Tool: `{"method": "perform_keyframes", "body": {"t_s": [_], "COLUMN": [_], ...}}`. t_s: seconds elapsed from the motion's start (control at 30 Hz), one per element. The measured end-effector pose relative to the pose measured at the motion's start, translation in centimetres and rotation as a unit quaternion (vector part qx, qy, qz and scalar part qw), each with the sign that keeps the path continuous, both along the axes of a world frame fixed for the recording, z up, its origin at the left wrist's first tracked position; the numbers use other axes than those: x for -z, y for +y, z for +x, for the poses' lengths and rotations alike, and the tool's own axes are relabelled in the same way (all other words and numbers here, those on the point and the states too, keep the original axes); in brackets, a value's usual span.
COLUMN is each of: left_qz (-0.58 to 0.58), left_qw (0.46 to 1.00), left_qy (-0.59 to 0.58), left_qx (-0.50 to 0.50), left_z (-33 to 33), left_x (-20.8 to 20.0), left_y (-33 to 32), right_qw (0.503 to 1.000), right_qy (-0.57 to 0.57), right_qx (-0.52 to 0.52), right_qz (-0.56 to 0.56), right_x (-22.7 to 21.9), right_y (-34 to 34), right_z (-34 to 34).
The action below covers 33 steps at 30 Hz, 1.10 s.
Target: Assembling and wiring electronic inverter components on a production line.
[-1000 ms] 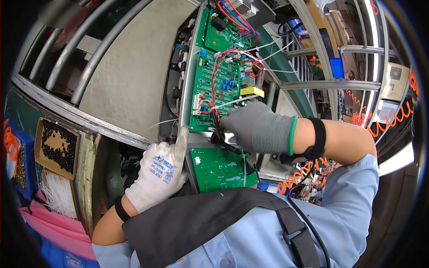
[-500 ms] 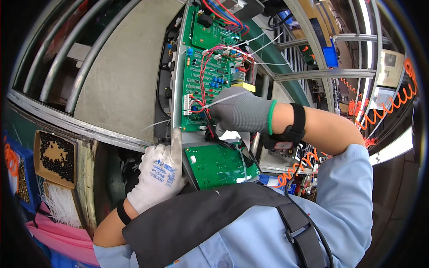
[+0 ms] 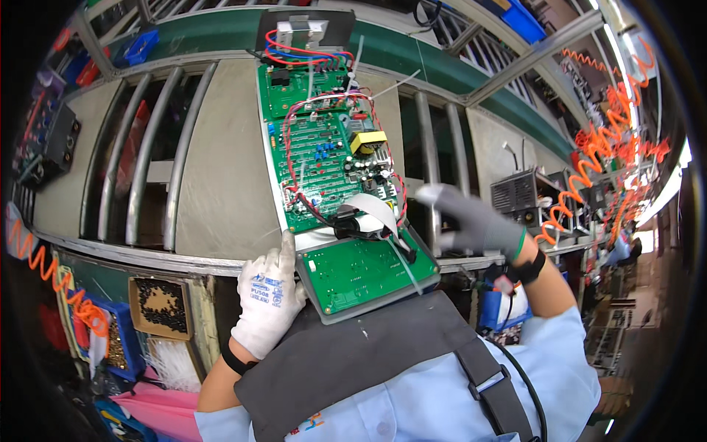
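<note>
In front of me lies an electronics unit: a large green circuit board [image 3: 317, 173] on a light metal chassis, with red and blue wires, white cable ties and a yellow transformer [image 3: 368, 141]. Nearer me a tilted panel carries a second green board [image 3: 361, 276]; a grey ribbon cable and black leads join the two. My left hand [image 3: 266, 295], in a white glove, is at the panel's left edge, its index finger stretched up to the chassis corner; the other fingertips are partly hidden. My right hand [image 3: 475, 221], in a grey glove, is off to the unit's right, blurred, fingers apart and holding nothing.
Metal rollers [image 3: 158, 158] and a grey board [image 3: 221, 162] lie under and beside the unit. A box of small black parts [image 3: 160, 308] and white cable ties [image 3: 175, 365] sit at left. Orange coiled hoses [image 3: 582, 195] hang at right, near a black device [image 3: 515, 193].
My right hand has left the wiring on the large board and moved right, its fingers spreading. My left hand stays at the panel's edge. The head view has turned, showing the unit more upright.
</note>
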<state>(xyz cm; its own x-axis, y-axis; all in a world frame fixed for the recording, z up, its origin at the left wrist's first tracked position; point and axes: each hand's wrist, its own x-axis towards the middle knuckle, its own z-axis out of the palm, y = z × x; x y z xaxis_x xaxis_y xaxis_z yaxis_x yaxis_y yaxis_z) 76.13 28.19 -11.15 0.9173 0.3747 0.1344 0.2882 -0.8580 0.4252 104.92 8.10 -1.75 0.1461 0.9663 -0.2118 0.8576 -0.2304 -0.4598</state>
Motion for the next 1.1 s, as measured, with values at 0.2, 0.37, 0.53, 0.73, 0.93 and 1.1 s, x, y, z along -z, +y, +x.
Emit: {"method": "perform_keyframes", "body": {"t_s": [0.2, 0.37, 0.53, 0.73, 0.93, 1.1], "left_qz": [-0.091, -0.137, -0.043, -0.269, -0.278, -0.058], "left_qw": [0.984, 0.975, 0.984, 0.954, 0.959, 0.955], "left_qy": [-0.149, -0.155, -0.098, -0.056, -0.031, 0.102], "left_qx": [-0.031, -0.083, -0.140, -0.119, -0.053, -0.273], "left_z": [-0.4, 0.1, -1.9, -0.9, -3.9, -15.6], "left_x": [0.6, -1.2, 4.4, 3.4, 4.2, 5.6], "left_y": [-0.5, -1.9, -3.0, -4.7, -3.2, 9.7], "right_qw": [0.926, 0.884, 0.936, 0.922, 0.831, 0.652], "right_qy": [0.215, 0.275, 0.174, 0.053, 0.309, 0.390], "right_qx": [0.131, 0.227, 0.121, 0.165, 0.346, 0.541], "right_qz": [0.282, 0.301, 0.282, 0.348, 0.306, 0.361], "right_x": [7.6, 7.7, 10.0, 13.0, 18.8, 28.5], "right_y": [-0.6, -0.1, 0.0, -0.1, -5.2, -14.0], "right_z": [-5.0, -6.3, -5.1, -6.3, -5.1, -5.0]}}
